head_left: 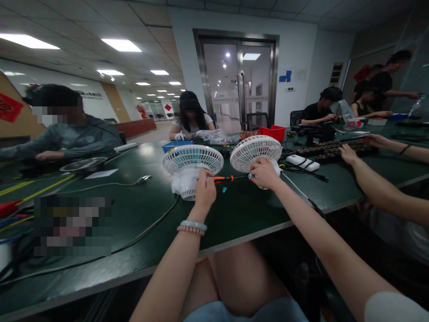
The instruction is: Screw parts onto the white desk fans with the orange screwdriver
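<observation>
A slim screwdriver [224, 179] with an orange handle lies level above the dark green table [140, 210], its shaft running to the right toward the base of a small white fan [256, 153]. The left hand [205, 190] is closed around the handle end, fingers curled over it. The right hand [264, 173] is closed on the lower part of that fan, just under its round grille, and the tip of the screwdriver meets the fan at the fingers. A second white fan [193, 160] stands just to the left, its grille tilted upward, its base right behind the left hand. A small teal piece [224, 189] lies on the table below the screwdriver shaft. On the left wrist sit two bracelets [192, 227], one pale and one beaded.

A grey cable [114, 184] runs across the table to the left, and a thicker dark cable [147, 228] curves toward the near edge. Behind the fans are a blue tray [174, 145] and a red bin [275, 132]. A white box [303, 163] lies to the right, near another person's hand [348, 154] resting on a long dark strip of parts [321, 150]. Other people sit around the far side of the table.
</observation>
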`<state>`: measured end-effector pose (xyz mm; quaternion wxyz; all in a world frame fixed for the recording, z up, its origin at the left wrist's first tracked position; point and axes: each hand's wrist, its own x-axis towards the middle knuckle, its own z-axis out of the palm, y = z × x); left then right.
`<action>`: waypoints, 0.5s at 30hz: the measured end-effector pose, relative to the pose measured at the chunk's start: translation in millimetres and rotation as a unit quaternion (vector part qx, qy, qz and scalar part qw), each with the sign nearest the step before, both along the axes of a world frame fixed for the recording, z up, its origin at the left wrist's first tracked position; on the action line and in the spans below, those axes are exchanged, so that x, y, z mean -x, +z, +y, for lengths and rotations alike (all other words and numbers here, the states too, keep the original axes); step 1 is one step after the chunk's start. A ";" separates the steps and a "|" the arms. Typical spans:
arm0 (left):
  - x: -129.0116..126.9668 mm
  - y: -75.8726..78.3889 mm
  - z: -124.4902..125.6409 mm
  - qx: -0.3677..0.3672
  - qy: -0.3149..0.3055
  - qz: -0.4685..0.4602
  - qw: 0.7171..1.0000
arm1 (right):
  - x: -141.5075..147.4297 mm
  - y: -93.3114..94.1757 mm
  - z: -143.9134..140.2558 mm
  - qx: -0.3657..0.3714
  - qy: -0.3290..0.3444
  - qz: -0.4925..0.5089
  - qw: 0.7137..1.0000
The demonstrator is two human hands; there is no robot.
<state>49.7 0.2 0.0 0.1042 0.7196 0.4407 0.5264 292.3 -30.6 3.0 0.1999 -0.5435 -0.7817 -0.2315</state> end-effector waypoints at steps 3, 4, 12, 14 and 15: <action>-1.6 0.9 0.0 -0.010 0.005 -0.003 1.000 | -0.7 -0.1 0.2 -0.001 0.002 0.001 1.000; -2.1 1.0 0.1 -0.011 0.008 -0.004 1.000 | -1.1 -0.1 0.4 0.000 0.001 0.002 1.000; -2.7 -2.6 3.3 0.008 0.016 0.001 1.000 | -3.1 -1.1 2.4 0.011 -0.001 0.005 1.000; -3.4 -3.0 3.7 0.015 0.017 -0.008 1.000 | -3.3 -1.1 2.2 0.010 0.000 0.004 1.000; -4.0 -2.9 3.5 0.017 0.018 -0.013 1.000 | -3.4 -1.1 2.1 0.010 0.001 0.004 1.000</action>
